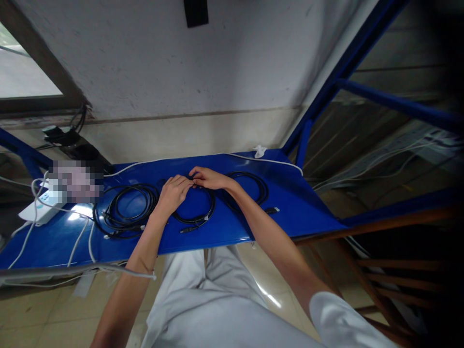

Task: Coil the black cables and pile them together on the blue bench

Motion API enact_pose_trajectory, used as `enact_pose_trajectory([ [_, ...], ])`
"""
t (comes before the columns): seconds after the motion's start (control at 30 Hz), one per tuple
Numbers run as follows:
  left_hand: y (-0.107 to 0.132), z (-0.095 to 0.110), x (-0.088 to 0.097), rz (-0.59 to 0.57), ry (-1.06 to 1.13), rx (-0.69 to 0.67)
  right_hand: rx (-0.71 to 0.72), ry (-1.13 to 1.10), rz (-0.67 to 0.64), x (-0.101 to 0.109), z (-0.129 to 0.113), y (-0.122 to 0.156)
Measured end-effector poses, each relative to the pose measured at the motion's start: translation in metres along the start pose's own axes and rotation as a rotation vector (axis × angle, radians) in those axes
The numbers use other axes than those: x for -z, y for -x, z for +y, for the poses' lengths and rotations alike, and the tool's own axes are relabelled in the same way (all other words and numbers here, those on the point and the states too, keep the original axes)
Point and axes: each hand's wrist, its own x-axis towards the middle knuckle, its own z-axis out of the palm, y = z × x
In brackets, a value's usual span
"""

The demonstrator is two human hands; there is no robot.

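On the blue table (232,232) lies a coiled black cable (210,212), with a plug at its near side. My left hand (174,193) and my right hand (208,178) meet at the far side of this coil, fingers pinched on it. What exactly sits between the fingertips is too small to make out. To the left rest more black cable coils (132,203), overlapping one another. A further coil (266,191) lies to the right, partly behind my right forearm, its connector pointing right.
A white power strip (43,205) with white cords occupies the left end, beside a blurred patch. Behind it leans a black cylinder (85,150). A crumpled white scrap (259,151) lies near the wall. Blue frame bars (308,130) rise at the right.
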Motion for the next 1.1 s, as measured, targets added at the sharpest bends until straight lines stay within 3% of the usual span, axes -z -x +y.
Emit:
enact_pose_trajectory([
  [0.17,0.002,-0.006,-0.004,-0.004,0.103,0.040,0.086,0.512,0.269,-0.017,-0.038,0.041],
  [0.23,0.002,-0.007,-0.005,-0.005,0.148,0.052,0.145,0.571,0.241,-0.031,-0.055,0.070],
  [0.33,0.001,-0.007,-0.006,-0.015,0.211,0.085,0.236,0.543,0.087,-0.058,-0.067,0.109],
  [0.4,0.000,-0.007,-0.008,-0.017,0.257,0.114,0.278,0.577,0.031,-0.074,-0.063,0.124],
  [0.53,-0.003,-0.007,-0.010,-0.009,0.295,0.137,0.304,0.706,0.063,-0.092,-0.044,0.131],
  [0.7,-0.009,-0.004,-0.005,0.014,0.314,0.159,0.349,0.705,0.099,-0.092,-0.039,0.128],
  [0.93,-0.032,0.009,0.011,0.025,0.334,0.157,0.355,0.788,0.173,-0.079,-0.066,0.140],
  [1.03,-0.046,0.018,0.031,0.015,0.327,0.141,0.378,0.809,0.202,-0.072,-0.086,0.139],
  [1.1,-0.052,0.021,0.054,0.017,0.295,0.135,0.393,0.801,0.203,-0.070,-0.101,0.133],
])
